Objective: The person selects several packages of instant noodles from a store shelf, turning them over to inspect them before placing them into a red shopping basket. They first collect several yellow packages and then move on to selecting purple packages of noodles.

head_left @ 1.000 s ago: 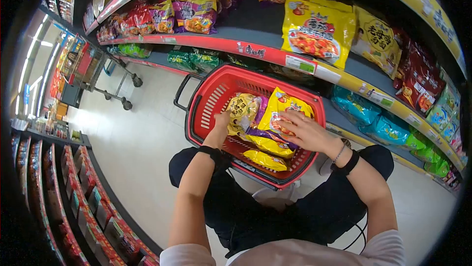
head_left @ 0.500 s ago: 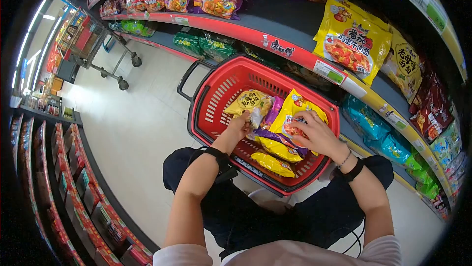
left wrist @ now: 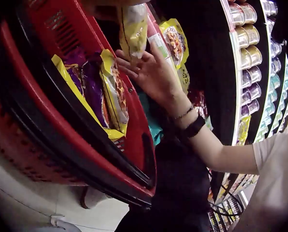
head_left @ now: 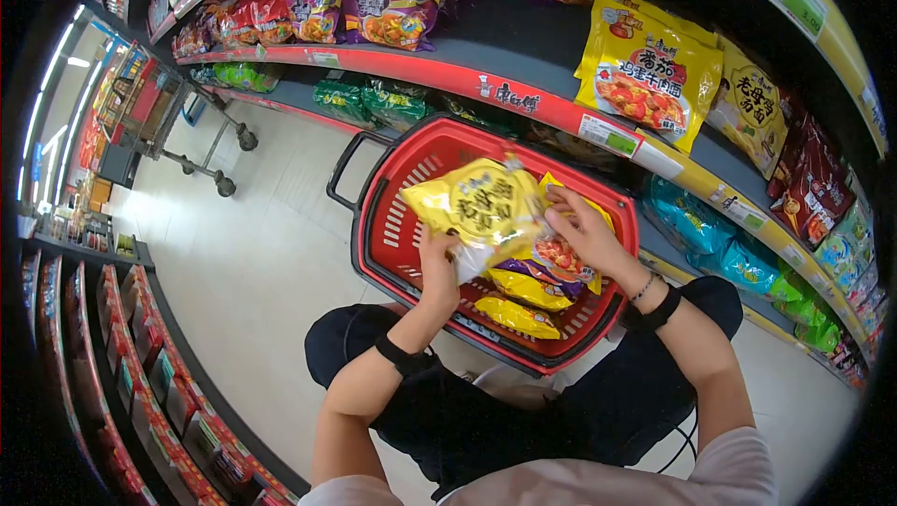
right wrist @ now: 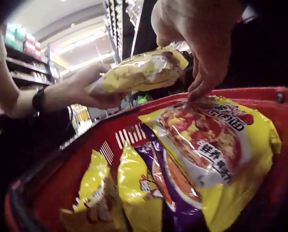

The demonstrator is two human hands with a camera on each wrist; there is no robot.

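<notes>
My left hand (head_left: 439,268) grips a pale yellow instant noodle packet (head_left: 481,207) by its lower left edge, holding it raised over the red shopping basket (head_left: 385,268). Fingers of my right hand (head_left: 589,235) lie close to the packet's right end; the left wrist view shows them fairly straight. In the right wrist view, a fingertip of that hand comes right at the top of a bright yellow noodle packet (right wrist: 197,140) with a tomato picture. Beside that one in the basket stand a purple packet (right wrist: 182,205) and more yellow packets (right wrist: 139,188).
Store shelves (head_left: 411,76) with noodle packets (head_left: 645,71) run along the far side of the basket. Teal packets (head_left: 696,221) lie on the lower shelf at right. A shopping cart (head_left: 149,104) stands at far left, above a curved low rack (head_left: 140,366). My knees flank the basket's near side.
My left hand has taken hold of the pale yellow packet and lifted it up from inside the basket. My right hand has moved from atop the tomato packet toward the lifted one.
</notes>
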